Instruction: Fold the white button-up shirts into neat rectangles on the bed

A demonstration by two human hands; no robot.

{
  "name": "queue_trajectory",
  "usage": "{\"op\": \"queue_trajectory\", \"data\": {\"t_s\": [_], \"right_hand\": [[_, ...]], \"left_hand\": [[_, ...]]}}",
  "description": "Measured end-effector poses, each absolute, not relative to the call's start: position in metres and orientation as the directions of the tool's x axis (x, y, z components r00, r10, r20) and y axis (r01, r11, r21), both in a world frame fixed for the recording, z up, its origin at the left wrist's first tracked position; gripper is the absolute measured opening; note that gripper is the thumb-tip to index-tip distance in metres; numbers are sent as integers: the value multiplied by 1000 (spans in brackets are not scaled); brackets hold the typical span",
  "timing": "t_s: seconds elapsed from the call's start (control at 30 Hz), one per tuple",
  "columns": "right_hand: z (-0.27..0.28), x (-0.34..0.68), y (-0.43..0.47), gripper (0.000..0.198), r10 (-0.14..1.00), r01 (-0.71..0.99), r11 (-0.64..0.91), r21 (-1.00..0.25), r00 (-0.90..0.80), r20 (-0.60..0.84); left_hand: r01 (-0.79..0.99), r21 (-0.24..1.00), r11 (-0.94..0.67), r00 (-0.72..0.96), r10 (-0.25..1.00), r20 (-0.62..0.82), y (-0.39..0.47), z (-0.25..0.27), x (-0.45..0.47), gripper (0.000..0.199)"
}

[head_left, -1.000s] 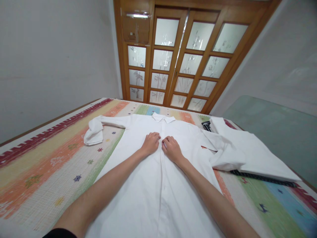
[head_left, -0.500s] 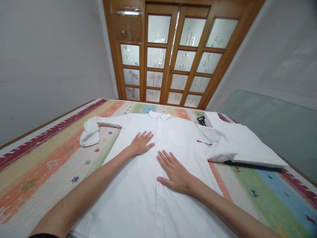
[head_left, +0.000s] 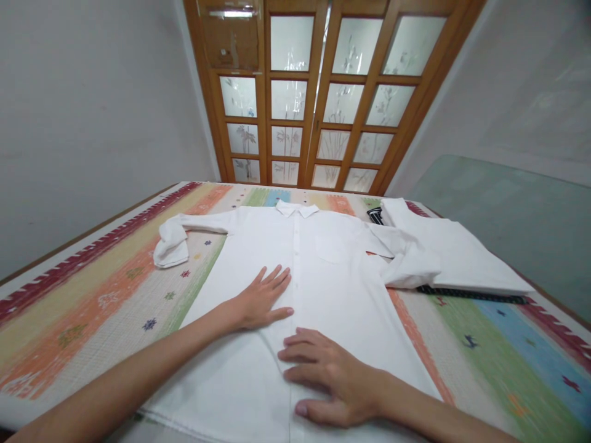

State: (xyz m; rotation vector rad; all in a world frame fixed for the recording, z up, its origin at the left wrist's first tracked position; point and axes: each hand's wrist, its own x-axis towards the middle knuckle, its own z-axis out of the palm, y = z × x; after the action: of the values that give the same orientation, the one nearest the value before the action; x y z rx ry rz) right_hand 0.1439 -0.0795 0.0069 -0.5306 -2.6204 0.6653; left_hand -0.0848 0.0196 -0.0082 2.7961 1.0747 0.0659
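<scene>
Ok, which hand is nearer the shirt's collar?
Left. The left hand is on the shirt, partway down the front from the collar; the right hand is farther down, over the lower front.

Soft light leaves faint shadows on the white shirt. Glare streaks the brown panel, and wide-angle distortion splays the door frame.

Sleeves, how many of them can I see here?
2, both on the spread-out white shirt: the left sleeve, bent toward the person, and the right sleeve, bunched up near the folded white cloth, which may hide others.
</scene>
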Motion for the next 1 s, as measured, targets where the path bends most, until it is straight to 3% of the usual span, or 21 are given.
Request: {"op": "queue_trajectory", "data": {"t_s": [0.1, 0.17, 0.27, 0.5, 0.67, 0.77, 0.87, 1.0], "right_hand": [[5, 131, -66, 13, 638, 376, 738, -560, -660, 397], [4, 127, -47, 16, 760, 504, 642, -578, -515, 396], [4, 125, -14, 22, 885, 668, 465, -581, -377, 275], [3, 116, 32, 26, 965, 895, 261, -363, -250, 79], [5, 109, 42, 24, 964, 922, 253, -292, -267, -6], [7, 109, 44, 21, 964, 926, 248, -284, -265, -23], [7, 111, 46, 21, 964, 912, 247, -328, -265, -10], [7, 114, 48, 12, 971, 871, 222, -439, -240, 13]], "left_hand": [[640, 179, -747, 759, 651, 5, 11, -11, -81, 65], [618, 225, -754, 770, 637, 19, 9, -14, -78, 53], [645, 279, -711, 729, 682, 54, 5, -18, -75, 49], [694, 168, -700, 703, 709, 53, -30, -16, -81, 69], [655, 186, -733, 748, 663, -20, -56, -9, -97, 89], [579, 287, -763, 812, 573, -111, -65, 6, -107, 84], [455, 463, -760, 889, 420, -184, -72, 28, -115, 73], [324, 704, -632, 946, 228, -232, -78, 51, -123, 61]]}}
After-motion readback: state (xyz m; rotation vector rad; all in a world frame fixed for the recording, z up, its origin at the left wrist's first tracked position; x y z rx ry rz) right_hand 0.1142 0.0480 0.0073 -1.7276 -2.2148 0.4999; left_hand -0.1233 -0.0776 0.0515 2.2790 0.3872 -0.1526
